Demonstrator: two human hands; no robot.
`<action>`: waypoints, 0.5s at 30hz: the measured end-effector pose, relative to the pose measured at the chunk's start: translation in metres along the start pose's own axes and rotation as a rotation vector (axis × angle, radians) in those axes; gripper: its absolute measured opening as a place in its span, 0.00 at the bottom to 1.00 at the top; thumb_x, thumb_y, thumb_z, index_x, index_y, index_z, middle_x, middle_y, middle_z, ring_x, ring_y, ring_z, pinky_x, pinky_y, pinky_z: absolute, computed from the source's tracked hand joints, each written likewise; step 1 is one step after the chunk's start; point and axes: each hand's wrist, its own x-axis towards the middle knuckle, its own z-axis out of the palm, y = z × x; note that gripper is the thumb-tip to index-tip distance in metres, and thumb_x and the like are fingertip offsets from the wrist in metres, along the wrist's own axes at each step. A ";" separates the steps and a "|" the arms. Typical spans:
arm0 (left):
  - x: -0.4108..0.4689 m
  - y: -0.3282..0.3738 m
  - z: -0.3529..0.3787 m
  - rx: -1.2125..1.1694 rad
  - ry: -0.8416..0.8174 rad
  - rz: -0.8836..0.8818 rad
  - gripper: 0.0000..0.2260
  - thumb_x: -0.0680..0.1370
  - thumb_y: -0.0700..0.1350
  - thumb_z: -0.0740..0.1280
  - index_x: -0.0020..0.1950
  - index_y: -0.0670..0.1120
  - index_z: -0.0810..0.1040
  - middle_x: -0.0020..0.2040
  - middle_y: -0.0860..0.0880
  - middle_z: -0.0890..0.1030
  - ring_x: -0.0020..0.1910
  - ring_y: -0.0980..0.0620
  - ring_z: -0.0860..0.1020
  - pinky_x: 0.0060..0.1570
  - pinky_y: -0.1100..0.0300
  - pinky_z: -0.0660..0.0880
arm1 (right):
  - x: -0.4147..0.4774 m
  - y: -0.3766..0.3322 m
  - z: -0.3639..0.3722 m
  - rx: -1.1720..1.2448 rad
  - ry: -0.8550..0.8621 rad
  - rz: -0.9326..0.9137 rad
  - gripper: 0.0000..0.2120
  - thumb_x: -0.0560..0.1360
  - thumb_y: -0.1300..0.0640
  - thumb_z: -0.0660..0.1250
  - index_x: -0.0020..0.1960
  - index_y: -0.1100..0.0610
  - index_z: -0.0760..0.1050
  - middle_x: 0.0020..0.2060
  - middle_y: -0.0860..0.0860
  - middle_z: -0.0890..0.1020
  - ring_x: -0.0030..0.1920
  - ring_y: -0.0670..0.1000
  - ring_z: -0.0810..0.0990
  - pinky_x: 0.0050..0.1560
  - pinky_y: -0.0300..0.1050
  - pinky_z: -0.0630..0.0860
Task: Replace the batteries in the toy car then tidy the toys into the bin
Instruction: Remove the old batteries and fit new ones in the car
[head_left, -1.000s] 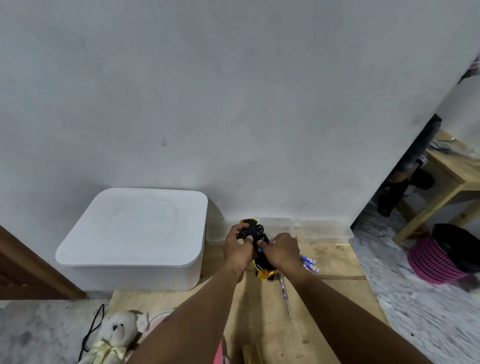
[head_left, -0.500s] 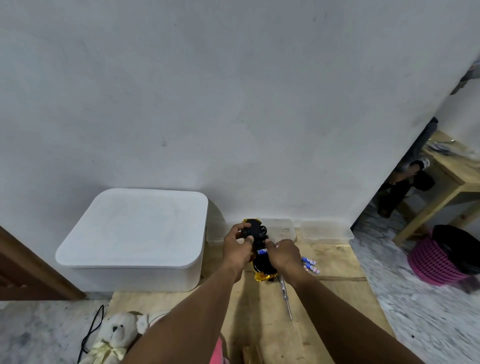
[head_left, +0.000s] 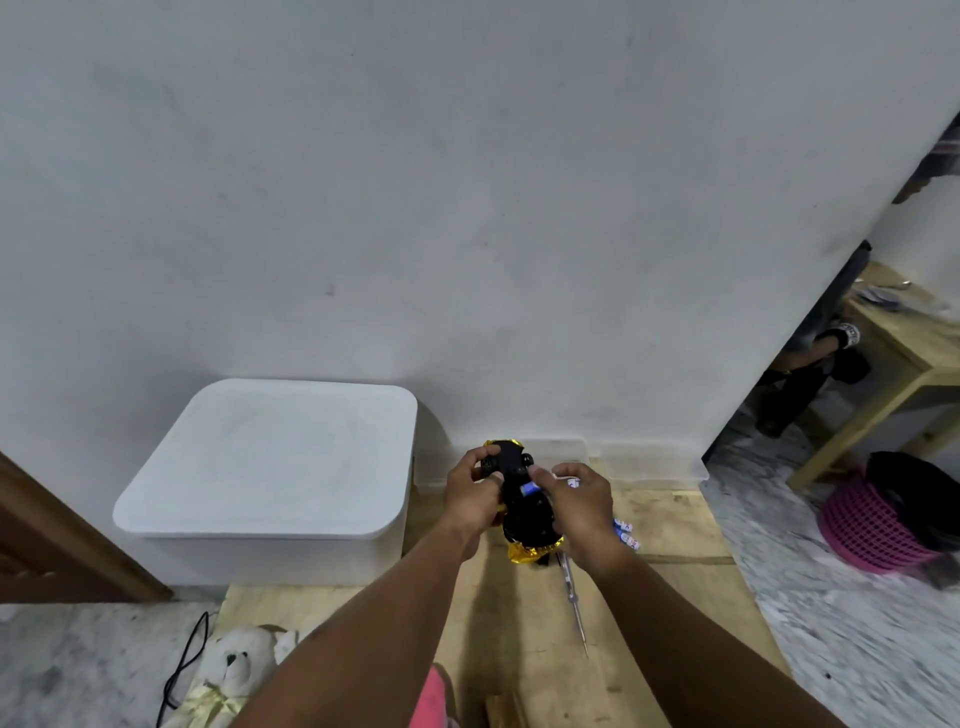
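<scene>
A black and gold toy car (head_left: 522, 512) is held upside down above the wooden board, its black underside facing me. My left hand (head_left: 475, 493) grips its far end. My right hand (head_left: 582, 512) pinches a blue and white battery (head_left: 530, 489) against the car's underside and holds another white battery (head_left: 570, 482) further right. Loose batteries (head_left: 626, 532) lie on the board just right of my right hand. A thin screwdriver (head_left: 574, 603) lies on the board below the car. The white lidded bin (head_left: 270, 467) stands to the left against the wall.
A white teddy bear (head_left: 234, 670) lies at the lower left beside a black cable (head_left: 182, 670). A pink basket (head_left: 878, 525) and a wooden table (head_left: 909, 358) stand to the right. A brown door frame (head_left: 62, 540) is at the left edge.
My right hand has shifted a little right and up along the car, and the blue and white battery now shows at its fingertips. The left hand keeps its grip.
</scene>
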 end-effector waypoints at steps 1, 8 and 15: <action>0.000 -0.001 -0.002 0.015 -0.002 -0.014 0.18 0.81 0.33 0.59 0.59 0.54 0.78 0.58 0.44 0.79 0.50 0.43 0.81 0.48 0.45 0.81 | 0.002 0.000 -0.004 0.124 -0.019 0.067 0.10 0.71 0.54 0.76 0.47 0.57 0.79 0.42 0.54 0.82 0.32 0.50 0.77 0.28 0.41 0.71; -0.004 -0.021 -0.018 0.138 -0.051 -0.129 0.19 0.82 0.34 0.57 0.60 0.57 0.77 0.57 0.40 0.79 0.51 0.40 0.80 0.45 0.48 0.80 | 0.007 0.005 -0.039 0.608 -0.209 0.376 0.04 0.76 0.61 0.64 0.42 0.58 0.71 0.25 0.50 0.72 0.22 0.46 0.67 0.17 0.36 0.64; -0.001 -0.032 -0.022 0.208 -0.081 -0.168 0.18 0.82 0.35 0.58 0.58 0.58 0.76 0.58 0.39 0.80 0.46 0.44 0.79 0.35 0.55 0.78 | 0.021 0.014 -0.049 0.720 -0.243 0.405 0.18 0.74 0.68 0.60 0.63 0.60 0.72 0.30 0.52 0.71 0.24 0.46 0.66 0.22 0.36 0.68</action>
